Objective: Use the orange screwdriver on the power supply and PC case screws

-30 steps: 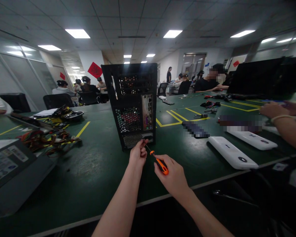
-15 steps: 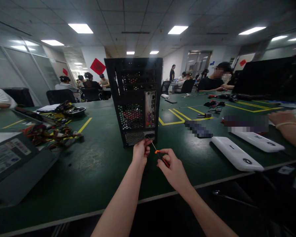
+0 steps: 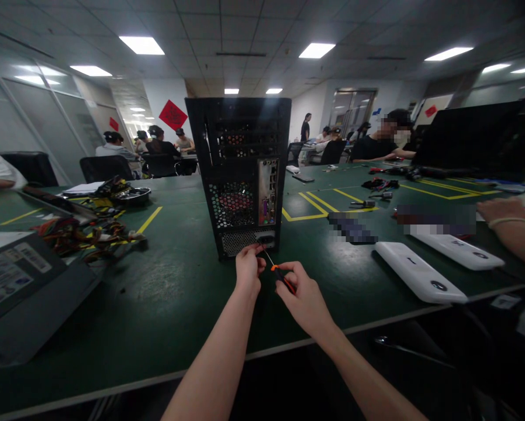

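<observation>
From where I stand, the green table [image 3: 157, 333] is the biggest thing here, and the black computer case [image 3: 250, 159] stands upright on it, perforated face toward the worker. Well to the left of the case lies a grey metal box [image 3: 23, 280], with a tangle of wires [image 3: 80, 238] between the two. Well to the right of the case rests a white power bank [image 3: 420, 273].

Just in front of the case, low down, are the worker's hands. The right hand [image 3: 305, 299] is closed around the handle of an orange and black screwdriver [image 3: 280, 275], whose shaft slants up toward the case's lower right part, near a power socket [image 3: 266, 240]. The left hand [image 3: 248, 270] has its fingers drawn in beside the tip; whether they pinch anything, I can't tell.

My worry is those fingers: a sideways slip, from the tool being held at a slant, could jab them. A hard shove might also slide the case, since neither hand seems to brace its sides. And any small screw there, too tiny for me to see, could drop if knocked.
</observation>
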A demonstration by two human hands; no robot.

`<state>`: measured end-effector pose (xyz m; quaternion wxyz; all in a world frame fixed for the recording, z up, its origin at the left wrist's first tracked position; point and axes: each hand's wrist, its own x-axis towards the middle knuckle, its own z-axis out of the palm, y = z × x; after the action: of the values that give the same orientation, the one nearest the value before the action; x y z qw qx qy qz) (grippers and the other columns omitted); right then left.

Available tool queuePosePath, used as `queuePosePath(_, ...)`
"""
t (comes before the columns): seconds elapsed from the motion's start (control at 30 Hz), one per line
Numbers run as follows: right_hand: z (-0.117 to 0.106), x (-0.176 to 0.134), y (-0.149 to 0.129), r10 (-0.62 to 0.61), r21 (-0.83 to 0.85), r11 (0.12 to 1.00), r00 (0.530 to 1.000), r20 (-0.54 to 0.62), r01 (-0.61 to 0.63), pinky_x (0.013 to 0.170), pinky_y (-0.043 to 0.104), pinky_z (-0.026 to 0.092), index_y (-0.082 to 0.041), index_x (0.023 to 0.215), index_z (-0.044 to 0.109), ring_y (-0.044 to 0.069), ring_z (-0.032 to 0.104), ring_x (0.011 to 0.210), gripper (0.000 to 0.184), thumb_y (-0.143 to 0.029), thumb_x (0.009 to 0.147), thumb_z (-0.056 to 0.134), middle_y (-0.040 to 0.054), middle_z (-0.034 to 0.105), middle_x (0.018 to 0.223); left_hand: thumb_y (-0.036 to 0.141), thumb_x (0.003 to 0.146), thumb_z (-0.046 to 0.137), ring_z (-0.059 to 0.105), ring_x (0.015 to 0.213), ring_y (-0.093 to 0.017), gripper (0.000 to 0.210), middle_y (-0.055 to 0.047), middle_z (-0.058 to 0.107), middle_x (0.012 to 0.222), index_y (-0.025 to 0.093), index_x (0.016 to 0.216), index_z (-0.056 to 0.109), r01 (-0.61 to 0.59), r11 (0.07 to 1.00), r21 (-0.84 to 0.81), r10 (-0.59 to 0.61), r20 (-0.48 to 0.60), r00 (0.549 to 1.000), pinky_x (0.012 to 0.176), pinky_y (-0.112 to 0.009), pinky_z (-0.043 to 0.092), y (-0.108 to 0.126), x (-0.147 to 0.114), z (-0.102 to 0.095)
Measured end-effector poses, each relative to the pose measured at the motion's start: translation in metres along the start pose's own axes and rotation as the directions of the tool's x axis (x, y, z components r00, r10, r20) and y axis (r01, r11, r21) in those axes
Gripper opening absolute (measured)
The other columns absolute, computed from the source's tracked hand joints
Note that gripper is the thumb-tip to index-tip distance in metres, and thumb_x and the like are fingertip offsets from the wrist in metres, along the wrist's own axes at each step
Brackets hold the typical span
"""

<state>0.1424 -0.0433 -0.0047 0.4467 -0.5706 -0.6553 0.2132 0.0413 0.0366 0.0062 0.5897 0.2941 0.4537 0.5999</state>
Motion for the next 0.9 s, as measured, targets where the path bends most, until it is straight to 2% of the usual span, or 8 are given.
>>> queuePosePath(0.33, 0.0022, 0.0019, -0.0001, -0.009, -0.025, 1.0, 1.0, -0.01, 0.008, 0.048, 0.021, 0.03, -0.019, 0.092, 0.045, 0.01, 0.045, 0.047, 0.019, -0.022, 0.073, 0.044, -0.0074, 0.046, 0.053, 0.013, 0.07, 0.042, 0.037, 0.033, -0.001, 0.014, -0.012, 0.063, 0.086, 0.011, 0.08, 0.051, -0.057, 0.998, 0.006, 0.057, -0.005, 0.998, 0.032, -0.015, 0.017, -0.0022, 0.003, -0.0006)
queuePosePath(0.6, 0.0021, 0.0033, 0.0019, -0.018, -0.028, 0.999, 1.0, 0.003, 0.018, 0.048, 0.021, 0.03, -0.019, 0.093, 0.046, 0.01, 0.044, 0.047, 0.019, -0.023, 0.074, 0.044, -0.0069, 0.046, 0.054, 0.01, 0.067, 0.044, 0.037, 0.033, -0.001, 0.015, -0.011, 0.064, 0.084, 0.011, 0.08, 0.051, -0.049, 0.999, 0.0, 0.049, -0.009, 0.999, 0.032, -0.016, 0.017, -0.0006, 0.0001, 0.0004)
queuePosePath(0.9, 0.0054, 0.004, 0.0058, 0.008, 0.045, 0.999, 1.0, 0.028, -0.009, 0.047, 0.021, 0.035, -0.019, 0.097, 0.045, 0.01, 0.049, 0.05, 0.021, -0.026, 0.077, 0.042, -0.0045, 0.053, 0.058, 0.012, 0.067, 0.046, 0.038, 0.034, -0.001, 0.015, -0.01, 0.064, 0.085, 0.012, 0.081, 0.053, -0.051, 0.999, 0.003, 0.052, -0.016, 0.999, 0.032, -0.015, 0.018, -0.0029, 0.0009, -0.0004)
